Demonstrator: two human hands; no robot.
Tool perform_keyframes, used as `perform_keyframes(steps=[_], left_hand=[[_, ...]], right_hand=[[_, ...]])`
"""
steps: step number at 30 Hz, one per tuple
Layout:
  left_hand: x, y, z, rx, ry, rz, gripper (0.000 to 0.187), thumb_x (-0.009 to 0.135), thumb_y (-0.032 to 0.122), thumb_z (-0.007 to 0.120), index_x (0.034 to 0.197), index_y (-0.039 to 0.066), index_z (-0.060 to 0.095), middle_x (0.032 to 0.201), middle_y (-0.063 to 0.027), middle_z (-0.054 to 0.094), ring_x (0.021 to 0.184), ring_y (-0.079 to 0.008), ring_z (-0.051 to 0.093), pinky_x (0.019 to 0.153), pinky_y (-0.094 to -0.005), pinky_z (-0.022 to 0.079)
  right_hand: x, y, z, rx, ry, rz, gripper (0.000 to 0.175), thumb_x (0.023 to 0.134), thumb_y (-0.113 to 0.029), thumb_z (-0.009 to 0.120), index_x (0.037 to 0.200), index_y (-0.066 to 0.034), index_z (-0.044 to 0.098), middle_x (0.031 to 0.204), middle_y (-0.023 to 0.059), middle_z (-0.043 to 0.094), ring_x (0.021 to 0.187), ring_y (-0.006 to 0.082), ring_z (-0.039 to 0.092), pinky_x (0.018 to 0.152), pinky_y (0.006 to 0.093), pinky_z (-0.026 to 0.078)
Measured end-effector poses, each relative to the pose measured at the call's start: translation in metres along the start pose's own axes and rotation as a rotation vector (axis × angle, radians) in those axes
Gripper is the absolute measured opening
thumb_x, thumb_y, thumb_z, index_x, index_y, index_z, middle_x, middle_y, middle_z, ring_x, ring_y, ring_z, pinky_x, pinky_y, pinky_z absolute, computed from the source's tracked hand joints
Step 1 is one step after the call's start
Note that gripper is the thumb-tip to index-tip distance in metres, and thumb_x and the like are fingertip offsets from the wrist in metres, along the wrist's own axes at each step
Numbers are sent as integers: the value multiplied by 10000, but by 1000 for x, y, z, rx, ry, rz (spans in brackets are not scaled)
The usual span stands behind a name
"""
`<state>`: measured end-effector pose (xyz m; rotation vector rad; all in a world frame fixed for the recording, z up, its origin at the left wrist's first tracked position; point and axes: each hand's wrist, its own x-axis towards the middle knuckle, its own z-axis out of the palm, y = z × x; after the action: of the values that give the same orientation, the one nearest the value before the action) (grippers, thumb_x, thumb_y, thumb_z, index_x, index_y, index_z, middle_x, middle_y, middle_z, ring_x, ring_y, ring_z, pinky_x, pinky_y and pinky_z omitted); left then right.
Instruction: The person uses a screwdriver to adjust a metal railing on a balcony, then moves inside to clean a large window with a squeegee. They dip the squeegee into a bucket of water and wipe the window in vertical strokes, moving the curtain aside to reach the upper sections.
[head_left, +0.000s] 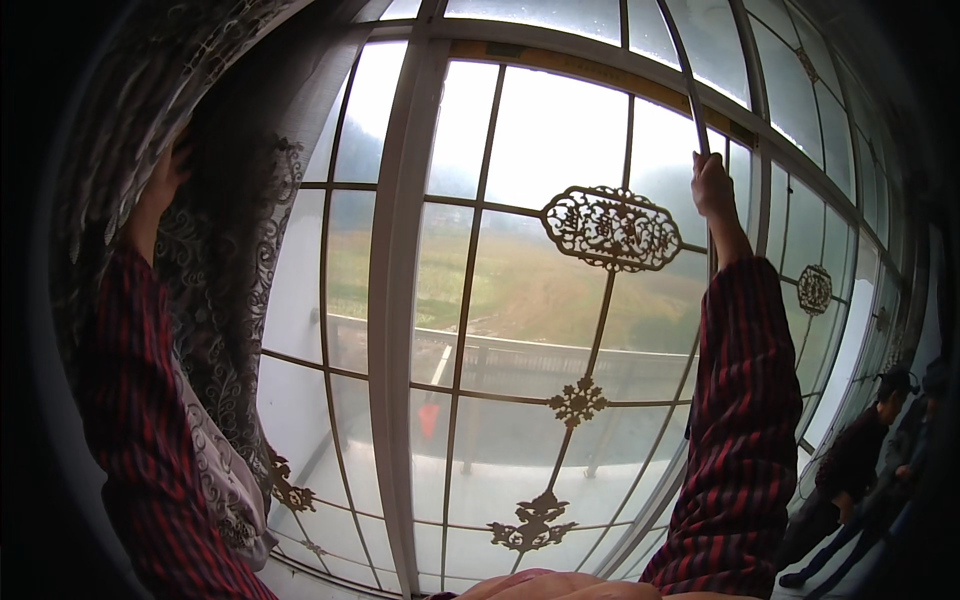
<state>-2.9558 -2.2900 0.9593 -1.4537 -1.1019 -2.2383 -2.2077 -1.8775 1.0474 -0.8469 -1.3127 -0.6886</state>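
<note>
My right hand (712, 187) is raised at the right and closed around a thin dark rod (684, 67), which runs up past the window's top rail. Reaching up at the far left, my left hand (166, 176) is against the dark patterned curtain (225, 247), partly behind the fringed edge of a curtain valance (161, 90). Its fingers are dim, and I cannot make out whether they grip the fabric. A tall glazed window (517, 300) with dark glazing bars stands before me, between my two arms. A metal openwork ornament (613, 229) is set in its bars, left of my right hand.
A gathered, pale embroidered part of the curtain (229, 465) hangs beside my left forearm. Smaller metal ornaments (577, 403) sit lower in the window. Two people (855, 465) stand at the lower right, near more window panels (817, 225). Outside, a railing (525, 349) shows through the glass.
</note>
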Motion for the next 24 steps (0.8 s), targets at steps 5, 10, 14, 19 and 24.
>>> perform_keyframes(steps=[5,10,14,19,24], left_hand=[[-26,30,32,90,93,-87,689,956,572,497,1520,218,318,1589,-59,227,1448,-291,242,1133,-526,243],[-30,29,38,66,80,-80,685,959,561,501,1525,229,306,1594,-42,216,1447,-286,245,1120,-492,276],[-15,10,20,77,5,-21,655,969,554,489,1522,250,315,1592,-22,225,1438,-279,263,1088,-470,319],[13,-28,-14,28,-128,86,642,975,572,461,1519,262,320,1586,2,243,1407,-259,311,1034,-439,369],[37,-58,-34,-10,-93,78,655,972,599,439,1519,260,315,1583,10,255,1406,-255,308,1004,-449,380]], right_hand=[[39,-25,-6,130,-298,356,570,1004,-528,366,1143,3,518,741,187,662,538,295,647,440,374,526],[-50,48,25,57,-93,91,467,1013,-427,426,928,26,501,806,298,632,760,484,630,601,541,497],[-175,118,22,81,-188,81,380,1015,-353,456,909,12,479,764,302,600,801,508,595,628,586,438],[-344,139,-17,177,-234,135,263,1012,-266,484,1029,-8,436,670,264,577,698,497,583,519,554,391],[-475,136,-64,192,-407,286,236,1009,-239,495,986,-12,436,651,234,560,681,471,587,525,512,398]])
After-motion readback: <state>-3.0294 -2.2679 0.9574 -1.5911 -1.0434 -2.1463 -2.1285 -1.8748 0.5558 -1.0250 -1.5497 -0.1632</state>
